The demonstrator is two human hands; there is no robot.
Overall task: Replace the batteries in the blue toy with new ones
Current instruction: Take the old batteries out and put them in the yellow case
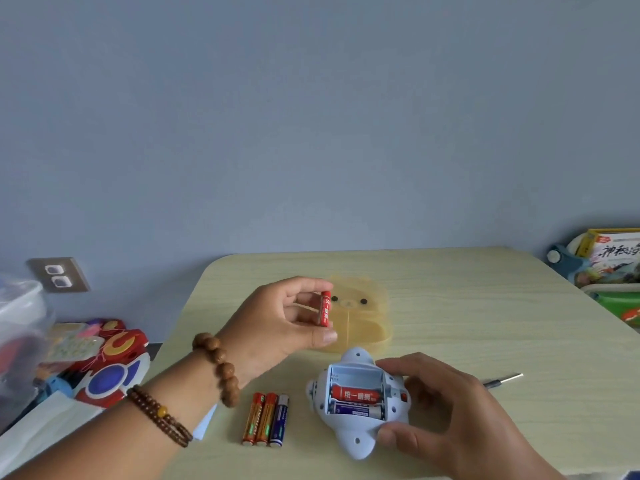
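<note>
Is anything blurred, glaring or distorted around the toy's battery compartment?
Head view: soft even light, no glare; the toy and the batteries inside it are sharp; the clear tub at the left edge is blurred; the table bows at its far edge, wide-angle.

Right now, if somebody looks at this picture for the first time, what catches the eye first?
The left hand pinches a red cylindrical battery upright above the pale wood-grain table. Nearer the camera, the right hand holds the pale blue plastic toy, its open compartment holding two batteries. Three loose batteries lie side by side left of the toy.
</note>
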